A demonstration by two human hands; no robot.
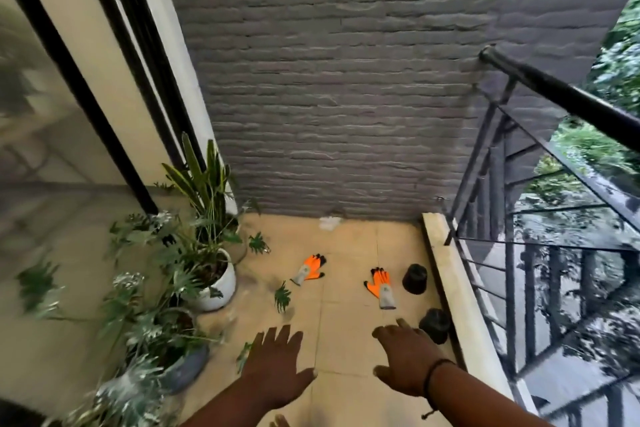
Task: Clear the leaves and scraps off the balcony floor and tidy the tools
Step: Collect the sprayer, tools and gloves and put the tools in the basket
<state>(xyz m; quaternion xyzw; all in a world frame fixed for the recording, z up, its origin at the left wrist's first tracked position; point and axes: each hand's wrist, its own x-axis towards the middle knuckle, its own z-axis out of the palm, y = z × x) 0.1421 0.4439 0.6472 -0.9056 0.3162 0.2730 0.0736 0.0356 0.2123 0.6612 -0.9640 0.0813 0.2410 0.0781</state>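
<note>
Both hands reach out empty, left hand (273, 366) and right hand (405, 362) with fingers spread, while green leaves (282, 296) and two orange gloves (309, 269) lie on the floor tiles (346, 322), so clearing looks barely begun

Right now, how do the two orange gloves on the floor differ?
The left glove lies near the white pot, its fingers pointing up and right; the right glove lies beside a black pot, its fingers pointing up and left. Both are orange with grey cuffs and dark fingertips, lying flat and unworn.
</note>
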